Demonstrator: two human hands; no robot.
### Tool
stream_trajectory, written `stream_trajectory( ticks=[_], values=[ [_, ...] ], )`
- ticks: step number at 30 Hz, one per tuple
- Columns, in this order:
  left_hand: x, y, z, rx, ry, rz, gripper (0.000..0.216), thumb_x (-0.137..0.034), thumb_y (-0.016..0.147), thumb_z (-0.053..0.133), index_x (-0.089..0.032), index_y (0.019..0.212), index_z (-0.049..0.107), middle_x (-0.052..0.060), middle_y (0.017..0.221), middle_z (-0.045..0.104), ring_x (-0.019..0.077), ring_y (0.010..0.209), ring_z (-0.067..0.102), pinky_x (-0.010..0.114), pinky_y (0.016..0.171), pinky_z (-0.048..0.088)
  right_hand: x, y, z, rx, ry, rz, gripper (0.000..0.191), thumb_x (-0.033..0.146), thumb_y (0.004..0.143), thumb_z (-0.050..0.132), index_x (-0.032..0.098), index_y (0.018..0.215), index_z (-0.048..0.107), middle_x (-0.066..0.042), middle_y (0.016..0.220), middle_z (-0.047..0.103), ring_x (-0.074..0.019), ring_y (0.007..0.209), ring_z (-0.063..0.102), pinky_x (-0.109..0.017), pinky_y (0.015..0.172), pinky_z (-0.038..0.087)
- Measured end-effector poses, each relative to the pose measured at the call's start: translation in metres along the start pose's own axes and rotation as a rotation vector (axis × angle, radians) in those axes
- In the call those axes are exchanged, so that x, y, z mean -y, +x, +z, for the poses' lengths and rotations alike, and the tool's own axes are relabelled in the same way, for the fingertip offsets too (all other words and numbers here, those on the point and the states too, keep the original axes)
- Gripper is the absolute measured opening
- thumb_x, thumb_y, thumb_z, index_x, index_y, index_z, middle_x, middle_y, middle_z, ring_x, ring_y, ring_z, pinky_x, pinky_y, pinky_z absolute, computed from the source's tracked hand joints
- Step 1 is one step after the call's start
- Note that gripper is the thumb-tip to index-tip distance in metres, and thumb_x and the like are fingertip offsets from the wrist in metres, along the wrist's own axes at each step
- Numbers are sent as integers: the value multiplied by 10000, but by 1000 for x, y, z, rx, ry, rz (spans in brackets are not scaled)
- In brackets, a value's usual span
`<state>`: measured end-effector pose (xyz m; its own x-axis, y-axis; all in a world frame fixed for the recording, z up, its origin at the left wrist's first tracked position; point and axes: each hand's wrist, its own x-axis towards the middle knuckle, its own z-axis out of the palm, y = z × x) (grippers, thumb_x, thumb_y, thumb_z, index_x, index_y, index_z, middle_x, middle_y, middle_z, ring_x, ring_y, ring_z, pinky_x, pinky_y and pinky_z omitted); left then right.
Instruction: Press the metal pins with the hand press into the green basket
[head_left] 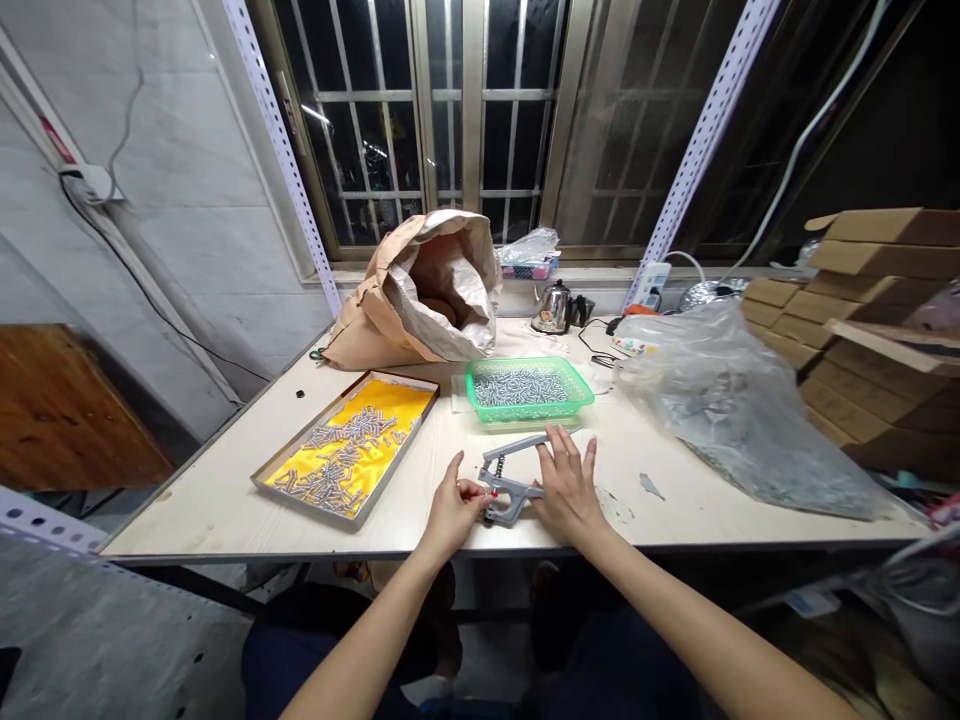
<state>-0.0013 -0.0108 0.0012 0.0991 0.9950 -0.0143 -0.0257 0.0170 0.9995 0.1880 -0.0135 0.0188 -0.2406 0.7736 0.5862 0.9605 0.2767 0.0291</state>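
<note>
A small grey hand press [511, 478] with a lever arm stands on the pale table [225, 500] near its front edge. My right hand [568, 487] rests on the press from the right, fingers stretched out over the lever. My left hand [452, 510] is at the left side of the press, thumb and fingers pinched on a small part with a red tip. A green basket [529, 390] of small metal pieces sits just behind the press. To the left lies a shallow tray with yellow lining [351, 448] holding several metal pieces.
A crumpled brown paper sack [424, 290] stands open at the back. A big clear plastic bag [739, 410] of metal parts fills the right side. Stacked cardboard boxes [855, 300] sit far right. A small kettle [553, 308] and cables lie by the barred window.
</note>
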Motion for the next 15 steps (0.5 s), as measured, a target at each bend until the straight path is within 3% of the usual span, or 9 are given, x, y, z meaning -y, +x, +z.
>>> stream_trajectory(
  ticks=[8,15],
  values=[
    [-13,2,-4,128,285,64,962,-117,653,661,-106,1454,128,-37,646,616,123,613,566,238,640,433,1,0,1,-22,0,-25,537,196,738,493,65,1251,410,-236,1442,302,-331,1373,141,-639,1066,-18],
    [-24,-3,-7,263,347,41,963,-123,666,660,-115,1461,117,22,725,678,153,688,619,271,704,454,1,-10,7,-19,13,12,574,205,698,517,45,1238,409,-255,1446,267,-345,1371,126,-640,1066,9]
  ],
)
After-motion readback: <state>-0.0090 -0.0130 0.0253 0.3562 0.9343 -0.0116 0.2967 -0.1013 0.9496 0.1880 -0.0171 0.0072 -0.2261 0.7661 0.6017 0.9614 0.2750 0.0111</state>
